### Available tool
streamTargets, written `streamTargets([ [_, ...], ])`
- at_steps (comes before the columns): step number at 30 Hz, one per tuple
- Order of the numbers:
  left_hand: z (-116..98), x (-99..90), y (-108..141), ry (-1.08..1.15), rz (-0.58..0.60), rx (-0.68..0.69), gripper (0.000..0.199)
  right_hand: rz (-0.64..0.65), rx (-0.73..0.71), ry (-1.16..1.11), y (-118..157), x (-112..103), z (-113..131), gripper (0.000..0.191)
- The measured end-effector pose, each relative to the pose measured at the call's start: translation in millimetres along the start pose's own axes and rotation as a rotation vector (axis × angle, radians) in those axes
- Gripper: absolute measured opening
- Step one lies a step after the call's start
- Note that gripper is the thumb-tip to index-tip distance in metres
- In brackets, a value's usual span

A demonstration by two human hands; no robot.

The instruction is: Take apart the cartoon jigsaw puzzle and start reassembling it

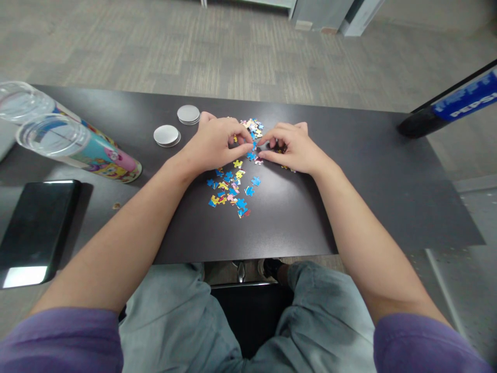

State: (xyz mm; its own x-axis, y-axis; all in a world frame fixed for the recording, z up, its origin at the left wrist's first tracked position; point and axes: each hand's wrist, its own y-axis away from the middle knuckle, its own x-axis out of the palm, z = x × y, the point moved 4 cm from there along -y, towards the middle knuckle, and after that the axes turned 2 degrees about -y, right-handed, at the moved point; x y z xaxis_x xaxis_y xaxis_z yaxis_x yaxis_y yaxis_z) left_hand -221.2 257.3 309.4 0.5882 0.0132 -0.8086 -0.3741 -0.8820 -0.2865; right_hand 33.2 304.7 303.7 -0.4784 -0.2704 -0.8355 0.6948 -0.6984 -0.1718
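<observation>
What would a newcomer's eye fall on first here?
Probably the small blue-and-yellow jigsaw pieces mid-table, where the bare left hand and bare right hand nearly meet. Then perhaps the dark, blue-labelled Pepsi bottle at far right, and the two clear-topped, cartoon-printed cylinders at left.

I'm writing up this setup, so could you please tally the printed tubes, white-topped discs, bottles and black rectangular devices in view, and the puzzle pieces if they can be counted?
Printed tubes: 2
White-topped discs: 2
Bottle: 1
Black rectangular device: 1
Total: 6, leaving out the puzzle pieces, which overlap too much to count.
</observation>
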Motion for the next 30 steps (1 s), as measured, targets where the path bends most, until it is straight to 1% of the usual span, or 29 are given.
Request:
streamTargets([
  [3,1.3,3.4,0.2,-0.014,0.009,-0.001,0.017,0.0,0.027,0.0,1.3,-1.8,-0.9,0.039],
  [6,3.2,6.2,0.7,-0.022,0.032,-0.006,0.016,-0.017,0.054,0.007,3.2,-8.1,-5.1,0.042],
  [8,3.9,7.0,0.8,-0.022,0.037,-0.012,0.018,-0.033,0.061,0.014,4.1,-12.8,-7.9,0.04],
  [11,3.8,5.6,0.8,-0.026,0.013,-0.023,0.018,-0.046,0.068,0.03,4.1,-15.6,-10.2,0.034],
  [13,3.6,3.5,1.0,-0.033,-0.007,-0.031,0.018,-0.045,0.075,0.039,3.4,-14.1,-10.6,0.034],
  [16,4.2,1.8,1.9,-0.053,-0.026,-0.022,0.028,-0.041,0.087,0.051,2.5,-10.1,-10.6,0.034],
  [20,6.5,7.6,3.4,-0.11,-0.007,0.036,0.034,-0.084,0.102,0.069,1.3,-3.0,-7.0,0.037],
  [23,8.8,11.7,4.3,-0.143,-0.005,0.061,0.038,-0.118,0.109,0.088,0.3,5.3,-1.5,0.046],
  [26,9.7,11.6,4.9,-0.154,0.005,0.057,0.04,-0.106,0.104,0.124,0.0,12.6,0.6,0.065],
  [28,9.3,10.2,4.8,-0.149,0.019,0.051,0.04,-0.097,0.105,0.148,0.8,13.1,-3.3,0.075],
  [30,8.6,8.6,4.6,-0.142,0.024,0.048,0.04,-0.098,0.116,0.168,2.5,9.5,-11.7,0.081],
])
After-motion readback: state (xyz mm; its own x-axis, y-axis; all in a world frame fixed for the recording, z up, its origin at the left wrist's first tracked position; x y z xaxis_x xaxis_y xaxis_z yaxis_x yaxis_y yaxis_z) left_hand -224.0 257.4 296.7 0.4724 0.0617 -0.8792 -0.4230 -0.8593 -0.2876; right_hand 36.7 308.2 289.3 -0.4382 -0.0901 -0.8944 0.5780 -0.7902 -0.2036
